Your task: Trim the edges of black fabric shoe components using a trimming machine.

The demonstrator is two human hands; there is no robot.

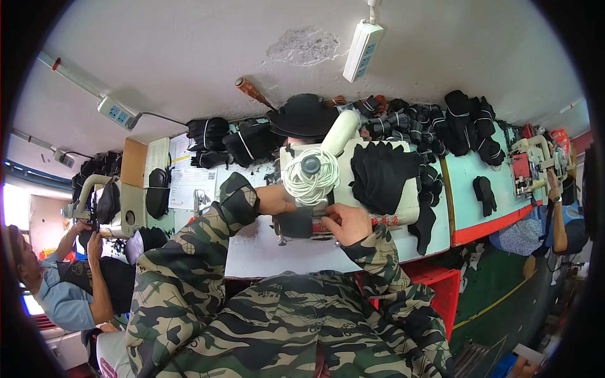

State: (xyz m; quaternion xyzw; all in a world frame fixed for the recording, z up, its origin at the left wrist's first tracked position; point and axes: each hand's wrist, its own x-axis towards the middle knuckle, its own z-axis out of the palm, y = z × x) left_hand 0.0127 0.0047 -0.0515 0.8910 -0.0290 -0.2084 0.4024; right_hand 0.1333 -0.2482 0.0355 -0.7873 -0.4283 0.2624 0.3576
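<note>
In front of me stands a cream sewing machine [341, 133] with a coil of white cord [296, 183] on its head. A black fabric piece [295, 223] lies under the head at the near edge. From the left, my left hand [275, 199] reaches in beside it; the machine head hides its fingertips. My right hand [348, 223] is at the right of the needle area, thumb and fingers closed together by the fabric's edge. Whatever they pinch is too small to make out. A fanned stack of black fabric pieces [381, 176] rests on the machine, beyond my right hand.
Tied black bundles [249, 140] line the wall, along with a screwdriver [252, 91]. Loose black pieces [423, 228] hang at the table's right. A red crate [435, 293] stands below. Co-workers sit at machines on the left [75, 277] and right [548, 227].
</note>
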